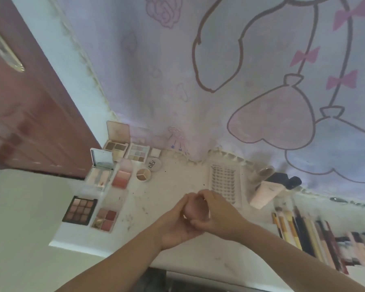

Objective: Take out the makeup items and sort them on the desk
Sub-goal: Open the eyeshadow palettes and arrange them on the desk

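Note:
Over the middle of the white desk (177, 182) my left hand (177, 226) and my right hand (217, 213) meet, both wrapped around a small pink rounded item (191, 209); what it is I cannot tell. On the desk's left lie several open palettes: a dark eyeshadow palette (80, 210), a red-toned quad (105, 220), a pink blush (121, 178), a mirrored compact (100, 169) and a round tri-colour pan (143, 174). A white lash tray (223, 183) lies just beyond my hands.
Several brushes and pencils (303, 232) lie in a row at the right. A pink tube (266, 192) and dark-capped bottles (287, 180) stand at the back right. A cartoon-print cloth (240, 81) hangs behind. A brown door (30, 123) is at the left.

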{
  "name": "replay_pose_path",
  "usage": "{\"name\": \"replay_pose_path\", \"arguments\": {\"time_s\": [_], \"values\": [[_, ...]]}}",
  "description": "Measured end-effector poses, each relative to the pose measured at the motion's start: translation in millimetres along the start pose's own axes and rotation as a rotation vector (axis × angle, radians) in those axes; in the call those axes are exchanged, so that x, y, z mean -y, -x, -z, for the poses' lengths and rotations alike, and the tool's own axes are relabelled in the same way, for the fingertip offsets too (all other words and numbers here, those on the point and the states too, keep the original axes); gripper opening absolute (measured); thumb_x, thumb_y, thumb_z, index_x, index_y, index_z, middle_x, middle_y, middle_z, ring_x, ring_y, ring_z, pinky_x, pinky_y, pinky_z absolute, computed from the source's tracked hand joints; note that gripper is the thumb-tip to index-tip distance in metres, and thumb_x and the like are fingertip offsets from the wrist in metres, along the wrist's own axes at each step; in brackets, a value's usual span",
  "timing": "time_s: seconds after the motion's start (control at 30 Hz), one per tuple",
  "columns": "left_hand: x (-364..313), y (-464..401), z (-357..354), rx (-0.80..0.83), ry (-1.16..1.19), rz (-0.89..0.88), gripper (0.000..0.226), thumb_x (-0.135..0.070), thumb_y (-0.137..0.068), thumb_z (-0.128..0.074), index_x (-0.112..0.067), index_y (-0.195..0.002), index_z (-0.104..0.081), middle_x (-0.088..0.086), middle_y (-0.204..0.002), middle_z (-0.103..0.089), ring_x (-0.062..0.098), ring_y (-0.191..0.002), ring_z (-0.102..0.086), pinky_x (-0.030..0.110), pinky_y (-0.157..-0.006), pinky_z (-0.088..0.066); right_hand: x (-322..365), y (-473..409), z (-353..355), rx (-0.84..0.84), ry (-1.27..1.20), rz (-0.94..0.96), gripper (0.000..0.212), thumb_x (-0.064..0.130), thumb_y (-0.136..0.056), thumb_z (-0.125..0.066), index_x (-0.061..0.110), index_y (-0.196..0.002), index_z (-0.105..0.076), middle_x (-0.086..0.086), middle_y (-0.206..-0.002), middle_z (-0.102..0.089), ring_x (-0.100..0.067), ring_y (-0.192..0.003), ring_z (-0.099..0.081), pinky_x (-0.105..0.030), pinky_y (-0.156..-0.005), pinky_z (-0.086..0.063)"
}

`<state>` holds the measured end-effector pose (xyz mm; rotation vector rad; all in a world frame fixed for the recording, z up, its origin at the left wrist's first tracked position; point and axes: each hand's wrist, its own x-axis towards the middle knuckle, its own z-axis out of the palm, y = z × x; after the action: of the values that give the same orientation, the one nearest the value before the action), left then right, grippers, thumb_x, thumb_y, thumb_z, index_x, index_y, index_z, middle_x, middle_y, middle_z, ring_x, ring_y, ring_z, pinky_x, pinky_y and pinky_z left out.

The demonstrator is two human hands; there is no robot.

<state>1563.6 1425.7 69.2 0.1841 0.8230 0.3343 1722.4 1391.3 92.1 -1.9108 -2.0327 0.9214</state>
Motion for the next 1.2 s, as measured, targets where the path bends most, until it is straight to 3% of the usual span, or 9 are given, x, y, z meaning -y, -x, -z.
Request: {"name": "replay_pose_path", "arguments": {"time_s": [0.2,0.37,0.43,0.57,0.7,0.87,1.0,1.1,1.2], "values": [[-19.3,16.2,2.4,0.074,0.095,-0.082,0.054,-0.05,-0.092,-0.042,-0.008,-0.117,-0.067,0.016,-0.123,-0.062,0.025,-0.098,-0.066,0.034,-0.082,-0.057,19.1,-17.4,5.0,-0.021,-0.066,0.055,0.063,0.05,-0.076,-0.066,0.038,-0.13,-0.037,0.015,-0.123,-0.045,-0.004,-0.109,-0.042,-0.024,-0.088,-0.045],[-24.6,30.3,32.6,0.044,0.161,-0.074,0.054,-0.046,-0.097,-0.035,-0.009,-0.131,-0.054,0.016,-0.133,-0.056,0.026,-0.119,-0.055,0.04,-0.104,-0.044,30.3,-35.8,14.4,0.132,-0.24,0.018,0.043,0.045,-0.081,-0.066,0.041,-0.12,-0.049,0.019,-0.115,-0.062,0.003,-0.104,-0.058,-0.019,-0.082,-0.052],[-26.5,36.8,47.8,0.002,0.236,-0.066,0.056,-0.045,-0.095,-0.042,-0.006,-0.134,-0.049,0.019,-0.132,-0.055,0.032,-0.116,-0.053,0.043,-0.103,-0.043,38.9,-47.8,11.9,0.196,-0.292,-0.004,0.031,0.049,-0.084,-0.061,0.041,-0.114,-0.056,0.02,-0.109,-0.066,0.006,-0.098,-0.062,-0.013,-0.08,-0.05],[-28.2,47.7,75.1,-0.13,0.392,-0.027,0.059,-0.046,-0.09,-0.049,0.0,-0.127,-0.05,0.028,-0.121,-0.055,0.042,-0.1,-0.058,0.045,-0.088,-0.049,50.9,-86.8,-6.3,0.15,-0.386,-0.108,0.026,0.035,-0.096,-0.05,0.016,-0.083,-0.063,0.001,-0.082,-0.067,-0.012,-0.073,-0.069,-0.031,-0.075,-0.059],[-26.6,48.1,95.9,-0.313,0.536,-0.101,0.049,-0.038,-0.096,-0.046,-0.001,-0.127,-0.05,0.026,-0.116,-0.057,0.041,-0.096,-0.058,0.055,-0.08,-0.049,66.1,-117.9,-33.1,0.182,-0.234,-0.101,0.027,0.02,-0.096,-0.049,-0.004,-0.084,-0.055,-0.018,-0.086,-0.065,-0.022,-0.072,-0.07,-0.025,-0.063,-0.052],[-25.0,56.5,111.0,-0.48,0.565,-0.154,0.036,-0.016,-0.093,-0.057,0.002,-0.123,-0.051,0.026,-0.123,-0.055,0.043,-0.109,-0.056,0.056,-0.077,-0.054,76.8,-132.4,-59.2,0.166,-0.155,-0.07,0.019,0.018,-0.094,-0.05,0.004,-0.085,-0.059,-0.014,-0.078,-0.063,-0.03,-0.078,-0.066,-0.039,-0.073,-0.051],[-26.7,67.5,98.8,-0.559,0.404,-0.194,0.025,-0.016,-0.099,-0.045,-0.001,-0.12,-0.046,0.018,-0.096,-0.055,0.042,-0.124,-0.048,0.045,-0.09,-0.05,76.5,-129.6,-66.1,0.118,-0.164,-0.081,0.021,0.021,-0.095,-0.05,0.023,-0.074,-0.052,0.003,-0.069,-0.053,-0.026,-0.077,-0.06,-0.036,-0.073,-0.049],[-28.3,72.3,88.0,-0.569,0.3,-0.16,0.029,-0.004,-0.096,-0.049,-0.003,-0.124,-0.043,0.014,-0.107,-0.054,0.037,-0.116,-0.052,0.032,-0.074,-0.054,79.1,-124.9,-65.8,0.144,-0.212,-0.097,0.019,0.029,-0.096,-0.05,0.019,-0.108,-0.06,-0.002,-0.094,-0.064,-0.02,-0.088,-0.06,-0.026,-0.072,-0.044],[-20.8,62.3,85.4,-0.584,0.239,-0.075,0.047,0.004,-0.081,-0.067,-0.008,-0.12,-0.045,0.008,-0.109,-0.053,0.026,-0.103,-0.056,0.034,-0.083,-0.052,75.4,-115.5,-53.6,0.159,-0.289,-0.13,0.04,0.037,-0.094,-0.052,0.02,-0.131,-0.048,-0.001,-0.119,-0.061,-0.013,-0.1,-0.058,-0.021,-0.081,-0.043]]}}
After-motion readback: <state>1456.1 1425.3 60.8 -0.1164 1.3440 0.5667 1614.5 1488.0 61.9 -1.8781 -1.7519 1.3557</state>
